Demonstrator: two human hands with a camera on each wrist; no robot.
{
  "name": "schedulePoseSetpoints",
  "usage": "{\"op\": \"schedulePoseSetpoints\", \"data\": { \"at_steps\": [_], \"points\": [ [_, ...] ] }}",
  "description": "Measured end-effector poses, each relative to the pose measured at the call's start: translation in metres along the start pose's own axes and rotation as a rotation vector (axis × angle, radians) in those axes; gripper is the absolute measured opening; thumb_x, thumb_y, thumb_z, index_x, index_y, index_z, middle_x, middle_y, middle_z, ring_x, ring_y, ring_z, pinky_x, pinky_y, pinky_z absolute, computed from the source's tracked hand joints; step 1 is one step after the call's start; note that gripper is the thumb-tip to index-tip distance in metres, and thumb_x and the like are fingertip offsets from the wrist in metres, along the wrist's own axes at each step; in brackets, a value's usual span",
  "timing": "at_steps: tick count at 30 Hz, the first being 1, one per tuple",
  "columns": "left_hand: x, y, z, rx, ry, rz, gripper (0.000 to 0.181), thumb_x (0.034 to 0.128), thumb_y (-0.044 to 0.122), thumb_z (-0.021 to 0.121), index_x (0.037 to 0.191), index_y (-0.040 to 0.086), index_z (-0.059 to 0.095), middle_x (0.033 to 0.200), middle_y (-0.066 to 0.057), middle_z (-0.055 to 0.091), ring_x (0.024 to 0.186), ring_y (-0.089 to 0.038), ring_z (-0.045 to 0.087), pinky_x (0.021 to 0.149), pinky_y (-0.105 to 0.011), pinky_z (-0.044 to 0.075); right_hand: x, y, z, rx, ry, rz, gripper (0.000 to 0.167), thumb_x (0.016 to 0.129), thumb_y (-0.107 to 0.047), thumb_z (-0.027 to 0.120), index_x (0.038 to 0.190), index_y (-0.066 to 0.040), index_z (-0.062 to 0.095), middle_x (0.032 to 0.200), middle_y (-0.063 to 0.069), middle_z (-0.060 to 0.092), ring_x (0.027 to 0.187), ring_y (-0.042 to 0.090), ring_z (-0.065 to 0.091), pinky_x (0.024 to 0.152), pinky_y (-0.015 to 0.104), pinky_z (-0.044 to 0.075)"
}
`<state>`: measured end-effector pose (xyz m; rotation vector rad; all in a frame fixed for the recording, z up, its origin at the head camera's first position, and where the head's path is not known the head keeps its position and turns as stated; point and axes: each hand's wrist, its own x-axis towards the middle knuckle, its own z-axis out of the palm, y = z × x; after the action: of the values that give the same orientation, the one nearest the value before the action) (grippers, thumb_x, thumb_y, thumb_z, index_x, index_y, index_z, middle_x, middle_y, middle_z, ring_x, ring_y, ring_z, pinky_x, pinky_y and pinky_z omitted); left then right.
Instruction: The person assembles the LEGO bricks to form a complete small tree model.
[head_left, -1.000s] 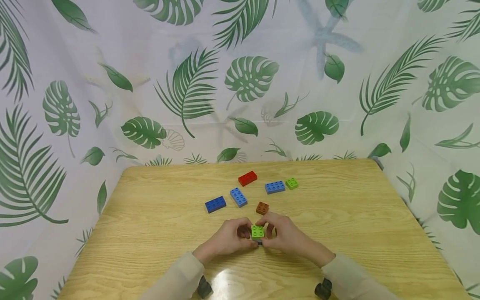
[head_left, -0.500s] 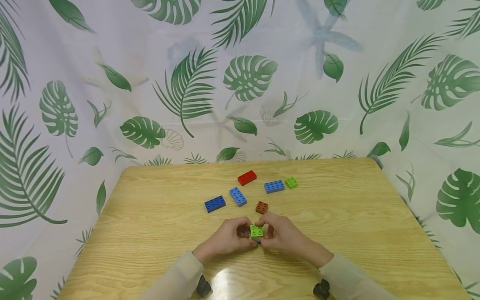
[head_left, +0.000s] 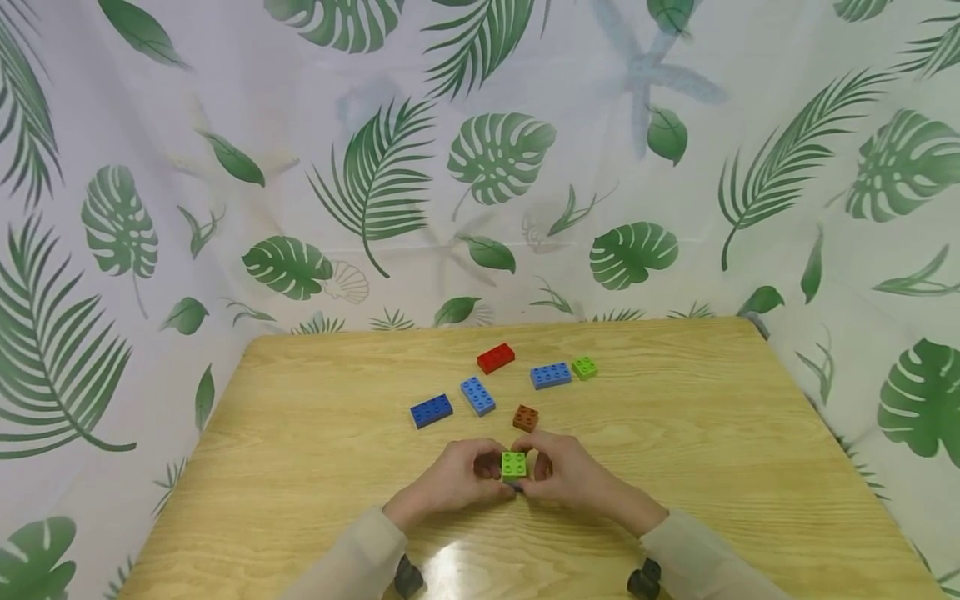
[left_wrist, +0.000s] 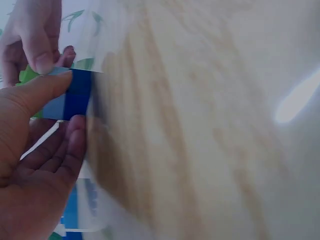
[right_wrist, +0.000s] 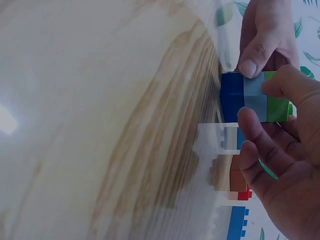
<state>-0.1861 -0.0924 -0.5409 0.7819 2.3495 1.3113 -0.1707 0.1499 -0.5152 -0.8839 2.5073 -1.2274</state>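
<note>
left wrist view, left grip (left_wrist: 40, 182) and right grip (left_wrist: 36, 37) pinching a brick stack (left_wrist: 67, 100) — green, seemingly grey-blue, dark blue

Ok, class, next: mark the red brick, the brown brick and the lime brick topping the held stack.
Red brick (head_left: 495, 357), head view: on its studded top.
Brown brick (head_left: 526, 415), head view: on its studded top.
Held lime brick (head_left: 513, 464), head view: on its studded top.

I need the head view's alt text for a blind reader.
Left hand and right hand hold a lime-green-topped stack of plastic bricks at a wooden table. Beyond lie a rectangular red brick, dark-blue brick and two light-blue bricks, plus a square brown brick and lime-green brick.
</note>
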Motion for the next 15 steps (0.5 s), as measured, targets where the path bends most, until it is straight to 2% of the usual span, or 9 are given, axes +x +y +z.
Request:
{"op": "schedulePoseSetpoints", "data": {
  "at_steps": [3, 5, 7, 9, 12, 15],
  "points": [
    [-0.004, 0.005, -0.010, 0.040, -0.005, 0.008, 0.041, 0.0919, 0.022, 0.084, 0.131, 0.017, 0.071, 0.115, 0.003, 0.074, 0.101, -0.008, 0.069, 0.090, -0.024, 0.056, 0.000, 0.002, 0.001, 0.002, 0.000, -0.006, 0.038, 0.090, -0.008, 0.080, 0.126, -0.005, 0.068, 0.091, 0.005, 0.067, 0.071, 0.000, 0.058, 0.063, 0.022, 0.051],
    [-0.007, 0.008, -0.022, 0.084, 0.032, 0.036, 0.044, 0.0936, 0.022, 0.081, 0.134, 0.013, 0.069, 0.121, -0.002, 0.074, 0.106, -0.014, 0.070, 0.094, -0.030, 0.058, 0.000, 0.002, 0.002, -0.003, 0.005, -0.020, 0.039, 0.090, -0.007, 0.080, 0.127, -0.002, 0.069, 0.092, 0.006, 0.067, 0.072, 0.000, 0.058, 0.064, 0.022, 0.052],
    [-0.011, 0.010, -0.035, 0.127, 0.113, 0.067, 0.043, 0.0949, 0.020, 0.079, 0.135, 0.008, 0.068, 0.124, -0.011, 0.074, 0.109, -0.023, 0.071, 0.096, -0.040, 0.059, 0.001, 0.002, 0.002, -0.013, 0.012, -0.036, 0.039, 0.090, -0.008, 0.079, 0.127, 0.000, 0.069, 0.092, 0.007, 0.067, 0.072, -0.001, 0.058, 0.064, 0.022, 0.052],
    [-0.013, 0.009, -0.048, 0.156, 0.225, 0.077, 0.043, 0.0950, 0.018, 0.079, 0.134, 0.004, 0.068, 0.125, -0.017, 0.073, 0.112, -0.032, 0.070, 0.097, -0.050, 0.057, 0.000, 0.002, 0.002, -0.019, 0.015, -0.051, 0.039, 0.090, -0.008, 0.079, 0.126, 0.001, 0.069, 0.093, 0.007, 0.067, 0.072, -0.001, 0.058, 0.064, 0.022, 0.053],
    [-0.015, 0.005, -0.065, 0.198, 0.366, 0.031, 0.043, 0.0942, 0.018, 0.080, 0.134, 0.004, 0.068, 0.124, -0.019, 0.072, 0.115, -0.038, 0.068, 0.099, -0.058, 0.054, 0.001, 0.001, 0.002, -0.023, 0.010, -0.048, 0.039, 0.091, -0.009, 0.080, 0.127, 0.002, 0.069, 0.094, 0.006, 0.067, 0.074, -0.001, 0.058, 0.065, 0.022, 0.053],
    [-0.015, -0.003, -0.077, 0.259, 0.437, -0.026, 0.047, 0.0928, 0.021, 0.082, 0.134, 0.005, 0.068, 0.124, -0.019, 0.071, 0.117, -0.037, 0.066, 0.101, -0.058, 0.052, 0.001, 0.000, 0.002, -0.026, 0.001, -0.037, 0.040, 0.091, -0.010, 0.080, 0.127, 0.001, 0.069, 0.096, 0.004, 0.066, 0.075, 0.000, 0.058, 0.066, 0.022, 0.053]
  ]
}}
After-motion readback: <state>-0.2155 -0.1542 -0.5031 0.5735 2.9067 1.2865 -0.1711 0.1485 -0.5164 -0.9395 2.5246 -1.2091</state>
